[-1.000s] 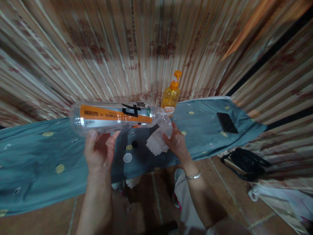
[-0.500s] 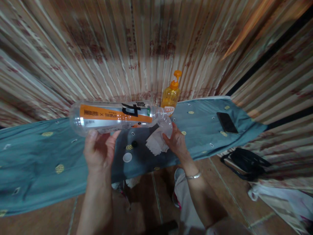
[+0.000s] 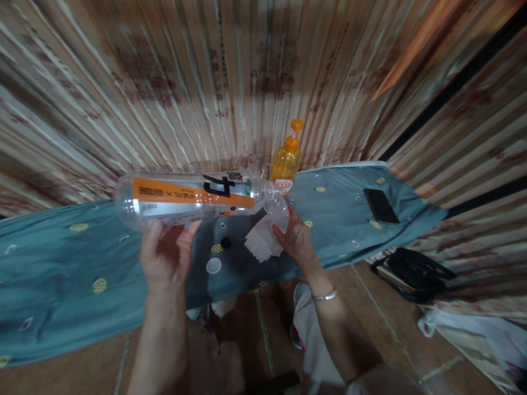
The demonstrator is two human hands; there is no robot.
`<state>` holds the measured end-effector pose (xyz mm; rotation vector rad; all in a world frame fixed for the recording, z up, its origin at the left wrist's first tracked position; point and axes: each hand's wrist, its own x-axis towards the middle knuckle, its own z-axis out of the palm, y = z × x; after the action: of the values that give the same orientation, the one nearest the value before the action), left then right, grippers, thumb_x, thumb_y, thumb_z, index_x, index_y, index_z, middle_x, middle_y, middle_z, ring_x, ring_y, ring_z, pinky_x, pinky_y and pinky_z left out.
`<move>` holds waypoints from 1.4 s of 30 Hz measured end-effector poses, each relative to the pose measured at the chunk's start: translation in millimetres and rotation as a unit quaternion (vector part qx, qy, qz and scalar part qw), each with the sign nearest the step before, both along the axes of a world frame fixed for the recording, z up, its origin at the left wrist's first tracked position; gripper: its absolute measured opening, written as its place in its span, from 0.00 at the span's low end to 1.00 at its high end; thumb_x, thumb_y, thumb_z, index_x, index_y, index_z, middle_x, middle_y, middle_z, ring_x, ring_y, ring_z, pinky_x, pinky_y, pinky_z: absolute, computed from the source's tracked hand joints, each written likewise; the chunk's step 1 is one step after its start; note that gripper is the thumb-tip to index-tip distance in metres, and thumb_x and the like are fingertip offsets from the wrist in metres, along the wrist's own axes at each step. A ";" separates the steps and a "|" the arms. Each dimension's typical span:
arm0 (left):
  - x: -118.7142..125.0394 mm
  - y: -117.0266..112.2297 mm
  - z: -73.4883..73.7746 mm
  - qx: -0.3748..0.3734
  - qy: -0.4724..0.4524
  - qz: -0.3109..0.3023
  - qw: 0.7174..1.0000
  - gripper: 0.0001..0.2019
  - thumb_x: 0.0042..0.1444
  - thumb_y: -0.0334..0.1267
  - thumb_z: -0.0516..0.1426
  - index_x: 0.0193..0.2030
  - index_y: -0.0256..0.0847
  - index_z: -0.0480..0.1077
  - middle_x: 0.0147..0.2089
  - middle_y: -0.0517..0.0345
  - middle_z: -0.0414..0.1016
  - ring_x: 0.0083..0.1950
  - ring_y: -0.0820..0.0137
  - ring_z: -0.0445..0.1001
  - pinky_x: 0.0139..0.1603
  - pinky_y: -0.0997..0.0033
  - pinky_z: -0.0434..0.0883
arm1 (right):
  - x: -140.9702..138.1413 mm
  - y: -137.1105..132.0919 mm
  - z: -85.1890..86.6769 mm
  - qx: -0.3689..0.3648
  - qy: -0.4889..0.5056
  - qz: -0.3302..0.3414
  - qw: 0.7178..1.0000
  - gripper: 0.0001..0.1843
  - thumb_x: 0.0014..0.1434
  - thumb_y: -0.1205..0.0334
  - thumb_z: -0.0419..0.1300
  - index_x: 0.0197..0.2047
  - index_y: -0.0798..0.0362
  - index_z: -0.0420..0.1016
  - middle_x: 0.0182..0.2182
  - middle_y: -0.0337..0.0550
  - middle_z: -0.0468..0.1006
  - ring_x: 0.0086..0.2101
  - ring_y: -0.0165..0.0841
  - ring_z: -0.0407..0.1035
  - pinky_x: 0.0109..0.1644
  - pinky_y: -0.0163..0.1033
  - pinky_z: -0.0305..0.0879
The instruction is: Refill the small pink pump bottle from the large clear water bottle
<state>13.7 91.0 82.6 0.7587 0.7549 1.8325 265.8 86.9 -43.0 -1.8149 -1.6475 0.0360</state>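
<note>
My left hand (image 3: 167, 249) is closed around the underside of a large clear plastic bottle (image 3: 187, 196) with an orange and silver label. It lies almost level in the air, its neck pointing right. Closed as well, my right hand (image 3: 295, 237) holds a small clear plastic container (image 3: 280, 215) against the bottle's mouth; whether liquid passes between them I cannot tell. Below, a crumpled white tissue (image 3: 262, 239) rests near my right fingers. On the cloth between my hands are a black bottle cap (image 3: 225, 242) and a round white lid (image 3: 213, 265).
An orange pump bottle (image 3: 286, 164) stands behind the hands at the back edge of the cloth-covered table (image 3: 337, 208). A dark phone (image 3: 381, 206) lies to the right. Beyond the table hangs a patterned curtain (image 3: 242, 82). A black bag (image 3: 415, 271) is at lower right.
The view has shifted very slightly. Both hands keep their hold, and the large bottle and small container stay together in nearly the same position.
</note>
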 end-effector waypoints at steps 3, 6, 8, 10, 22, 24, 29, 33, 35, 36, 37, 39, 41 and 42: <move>-2.1 -0.5 -1.0 -0.002 0.009 -0.003 1.000 0.20 0.43 0.51 0.74 0.38 0.45 0.78 0.40 0.50 0.83 0.57 0.51 0.80 0.50 0.56 0.83 | -0.1 0.1 -1.1 0.001 -0.009 -0.002 1.000 0.35 0.64 0.57 0.63 0.70 0.61 0.63 0.53 0.65 0.84 0.52 0.49 0.81 0.59 0.52 0.78; -4.6 -1.1 -1.7 -0.002 0.022 -0.010 1.000 0.17 0.44 0.51 0.74 0.35 0.47 0.77 0.40 0.51 0.83 0.58 0.51 0.79 0.50 0.57 0.83 | -0.2 0.1 -2.0 0.004 -0.017 -0.003 1.000 0.35 0.63 0.59 0.63 0.70 0.62 0.63 0.54 0.65 0.84 0.53 0.49 0.81 0.60 0.51 0.77; -5.4 -1.4 -1.7 0.002 0.031 -0.017 0.999 0.16 0.45 0.51 0.73 0.34 0.48 0.77 0.40 0.51 0.83 0.59 0.50 0.79 0.50 0.56 0.84 | 0.0 0.3 -2.9 0.009 -0.018 0.000 1.000 0.35 0.63 0.59 0.63 0.70 0.62 0.63 0.55 0.65 0.84 0.54 0.48 0.80 0.60 0.50 0.77; -5.2 -1.4 -1.6 0.006 0.032 -0.018 0.999 0.15 0.46 0.51 0.73 0.35 0.48 0.78 0.41 0.53 0.83 0.59 0.51 0.79 0.49 0.57 0.84 | 0.2 0.5 -3.7 0.013 -0.017 0.003 1.000 0.34 0.63 0.59 0.63 0.70 0.61 0.64 0.55 0.64 0.84 0.53 0.48 0.81 0.59 0.51 0.78; -7.9 -2.4 -1.8 -0.002 0.048 -0.011 0.999 0.14 0.46 0.52 0.73 0.32 0.50 0.78 0.40 0.53 0.83 0.56 0.51 0.80 0.50 0.52 0.84 | -0.5 -0.1 -3.7 0.026 -0.016 -0.002 1.000 0.33 0.64 0.57 0.62 0.69 0.62 0.64 0.53 0.64 0.85 0.51 0.49 0.81 0.58 0.53 0.79; -7.5 -2.1 -1.7 0.002 0.039 -0.013 0.999 0.14 0.45 0.51 0.74 0.31 0.50 0.78 0.39 0.53 0.84 0.54 0.52 0.81 0.48 0.55 0.84 | -0.4 0.1 -3.7 0.027 -0.015 -0.002 1.000 0.33 0.64 0.57 0.62 0.69 0.61 0.65 0.53 0.64 0.85 0.51 0.49 0.81 0.58 0.52 0.79; -3.6 -0.7 -2.1 -0.001 0.004 0.019 1.000 0.19 0.42 0.51 0.75 0.34 0.44 0.78 0.36 0.55 0.83 0.48 0.57 0.82 0.43 0.60 0.84 | -0.3 0.0 -0.7 0.005 -0.010 0.001 1.000 0.33 0.63 0.59 0.62 0.69 0.60 0.64 0.54 0.64 0.84 0.52 0.49 0.81 0.60 0.53 0.77; -3.8 -0.8 -2.0 -0.002 0.010 0.012 1.000 0.19 0.42 0.50 0.75 0.36 0.45 0.78 0.38 0.54 0.83 0.52 0.55 0.81 0.43 0.62 0.84 | -1.1 -0.1 1.0 -0.008 -0.009 -0.001 1.000 0.35 0.63 0.59 0.64 0.69 0.65 0.64 0.55 0.69 0.83 0.54 0.52 0.80 0.61 0.55 0.76; -4.1 -1.1 -1.8 -0.001 0.016 0.005 1.000 0.17 0.43 0.50 0.74 0.37 0.47 0.79 0.41 0.53 0.84 0.54 0.54 0.81 0.43 0.62 0.83 | -1.3 -0.2 0.5 -0.006 -0.010 0.002 1.000 0.35 0.64 0.59 0.64 0.70 0.64 0.63 0.56 0.69 0.82 0.55 0.53 0.80 0.62 0.56 0.76; -3.9 -1.2 -1.7 0.000 0.019 0.002 1.000 0.17 0.44 0.50 0.74 0.37 0.47 0.79 0.42 0.54 0.84 0.54 0.54 0.81 0.44 0.61 0.83 | -1.2 -0.2 0.1 -0.004 -0.012 0.004 1.000 0.35 0.64 0.59 0.64 0.70 0.63 0.64 0.56 0.69 0.82 0.55 0.53 0.80 0.62 0.55 0.76; -3.5 -1.2 -1.5 0.000 0.020 0.002 1.000 0.17 0.44 0.50 0.74 0.37 0.47 0.79 0.42 0.54 0.84 0.54 0.54 0.81 0.44 0.61 0.83 | -1.0 -0.2 -0.4 -0.002 -0.013 0.005 1.000 0.35 0.64 0.59 0.64 0.70 0.63 0.64 0.57 0.69 0.82 0.56 0.52 0.80 0.62 0.55 0.76; -2.5 -1.0 -1.3 -0.003 0.016 0.010 1.000 0.18 0.43 0.51 0.74 0.37 0.46 0.78 0.41 0.53 0.84 0.52 0.54 0.81 0.45 0.59 0.83 | -0.3 -0.1 -1.3 0.001 -0.016 0.006 1.000 0.35 0.64 0.58 0.64 0.70 0.62 0.63 0.57 0.68 0.82 0.56 0.51 0.80 0.62 0.53 0.76; -2.1 -0.7 -1.3 -0.005 0.012 0.024 1.000 0.20 0.42 0.53 0.74 0.37 0.44 0.78 0.40 0.52 0.83 0.52 0.53 0.81 0.45 0.58 0.84 | 0.3 0.0 -1.7 0.000 -0.015 0.005 1.000 0.35 0.64 0.58 0.64 0.70 0.62 0.63 0.56 0.67 0.83 0.55 0.50 0.80 0.62 0.52 0.76; -2.4 -0.7 -1.5 -0.005 0.014 0.024 1.000 0.21 0.42 0.53 0.74 0.37 0.44 0.78 0.40 0.51 0.83 0.53 0.52 0.81 0.45 0.57 0.83 | 0.6 0.1 -1.9 0.000 -0.014 0.004 1.000 0.35 0.64 0.58 0.64 0.71 0.62 0.63 0.56 0.66 0.83 0.55 0.49 0.80 0.61 0.52 0.77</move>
<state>11.3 90.3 81.2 0.7672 0.8058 1.8643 266.4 87.1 -44.8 -1.8165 -1.6742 0.0150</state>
